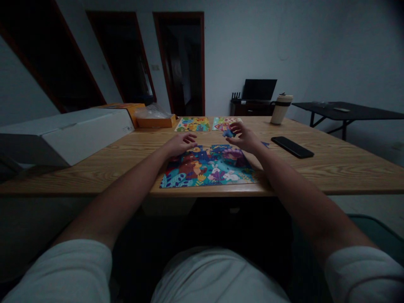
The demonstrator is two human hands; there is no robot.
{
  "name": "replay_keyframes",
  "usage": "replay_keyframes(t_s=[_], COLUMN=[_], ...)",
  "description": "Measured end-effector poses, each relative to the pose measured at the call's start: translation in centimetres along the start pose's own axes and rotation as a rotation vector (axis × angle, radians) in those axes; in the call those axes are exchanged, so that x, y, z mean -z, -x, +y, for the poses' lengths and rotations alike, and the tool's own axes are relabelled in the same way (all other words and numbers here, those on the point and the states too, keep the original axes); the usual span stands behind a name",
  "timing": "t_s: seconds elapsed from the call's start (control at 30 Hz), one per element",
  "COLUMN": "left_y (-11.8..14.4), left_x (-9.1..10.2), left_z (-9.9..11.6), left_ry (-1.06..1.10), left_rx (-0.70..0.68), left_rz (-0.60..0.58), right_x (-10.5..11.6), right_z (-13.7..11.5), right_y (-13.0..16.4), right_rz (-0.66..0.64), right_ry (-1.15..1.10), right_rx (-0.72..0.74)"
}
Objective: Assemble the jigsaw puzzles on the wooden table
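A colourful jigsaw puzzle (211,168) with rabbits and plants lies flat near the table's front edge, its far edge uneven. Above its far side, my right hand (244,136) pinches a blue puzzle piece (229,133) between thumb and fingers. My left hand (182,144) hovers or rests at the puzzle's far left corner, fingers loosely stretched out with nothing seen in them. Part of another dark blue piece (265,144) shows just beyond my right wrist.
Two bright picture sheets (193,124) lie farther back. A white box (85,130) and an orange box (156,122) with clear plastic stand left. To the right are a black phone (292,147) and a cream travel mug (282,110) on the wooden table (341,168).
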State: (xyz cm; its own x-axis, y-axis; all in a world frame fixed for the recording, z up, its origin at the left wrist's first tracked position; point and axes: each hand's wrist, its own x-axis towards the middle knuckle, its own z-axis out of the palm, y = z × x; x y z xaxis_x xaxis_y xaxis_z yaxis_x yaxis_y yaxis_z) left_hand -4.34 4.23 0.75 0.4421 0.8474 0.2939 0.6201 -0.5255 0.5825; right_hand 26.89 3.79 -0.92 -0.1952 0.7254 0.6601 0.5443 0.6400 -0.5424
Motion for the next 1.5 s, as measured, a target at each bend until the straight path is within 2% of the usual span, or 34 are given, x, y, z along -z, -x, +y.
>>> replay_keyframes(t_s=[0.17, 0.33, 0.47, 0.67, 0.83, 1.03, 1.5], left_y=[-0.9, -0.5, -0.5, -1.0, -0.9, -0.9, -1.0], left_x=[-2.6, -3.1, -1.9, -0.1, 0.0, 0.0, 0.3], left_z=[2.3, 2.8, 2.1, -0.6, -2.0, -2.5, -3.2], left_ry=[0.34, 0.434, 0.389, 0.284, 0.261, 0.273, 0.241], left_rx=[-0.141, -0.113, -0.032, 0.069, 0.081, 0.061, 0.063], left_rz=[-0.078, -0.046, 0.028, 0.201, 0.243, 0.283, 0.245], right_x=[-2.8, -4.4, -4.1, -0.6, 1.2, 1.0, 0.9], right_z=[-3.9, -5.6, -4.8, -1.2, -0.1, 0.1, 0.6], right_y=[0.5, 1.2, 1.3, 0.1, -0.2, 0.0, -0.1], right_rz=[-0.06, -0.125, -0.136, 0.064, 0.183, 0.146, 0.116], right_ry=[-0.062, -0.077, -0.072, -0.05, 0.014, 0.019, 0.004], right_rx=[0.147, 0.173, 0.138, -0.1, -0.262, -0.25, -0.264])
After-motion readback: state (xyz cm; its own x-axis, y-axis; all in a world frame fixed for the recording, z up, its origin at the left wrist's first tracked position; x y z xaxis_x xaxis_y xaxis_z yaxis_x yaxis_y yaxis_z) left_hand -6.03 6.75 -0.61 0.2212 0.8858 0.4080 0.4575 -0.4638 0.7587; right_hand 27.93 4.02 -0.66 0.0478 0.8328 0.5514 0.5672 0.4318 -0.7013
